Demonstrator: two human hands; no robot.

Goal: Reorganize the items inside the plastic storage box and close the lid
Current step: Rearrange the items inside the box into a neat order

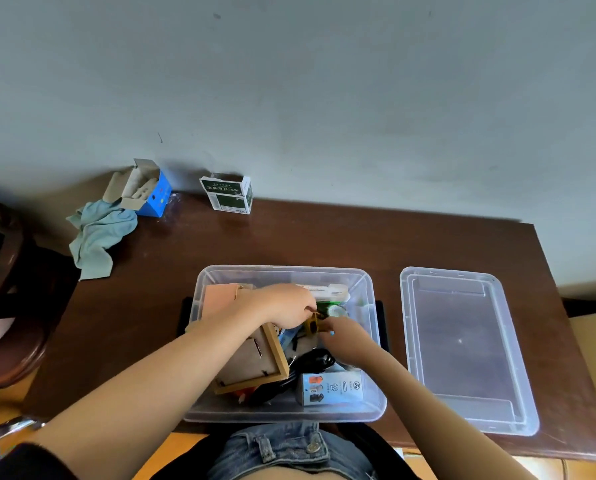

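The clear plastic storage box (376, 344) stands open on the dark wooden table in front of me. Both my hands reach into it. My left hand (282, 306) and my right hand (348, 341) pinch a small yellow-brown object (313, 324) between them over the middle of the box. Inside lie a wooden frame (255, 365) at the left, black cables (315, 362), a small printed carton (334, 388) at the front, a green packet (326, 306) and a white box (327, 291) at the back. The clear lid (462, 348) lies flat to the right of the box.
A light blue cloth (99, 237) and an open blue carton (147, 192) sit at the table's far left. A green and white carton (227, 195) stands against the wall. A dark wooden chair (2, 306) is at the left. The wall runs behind the table.
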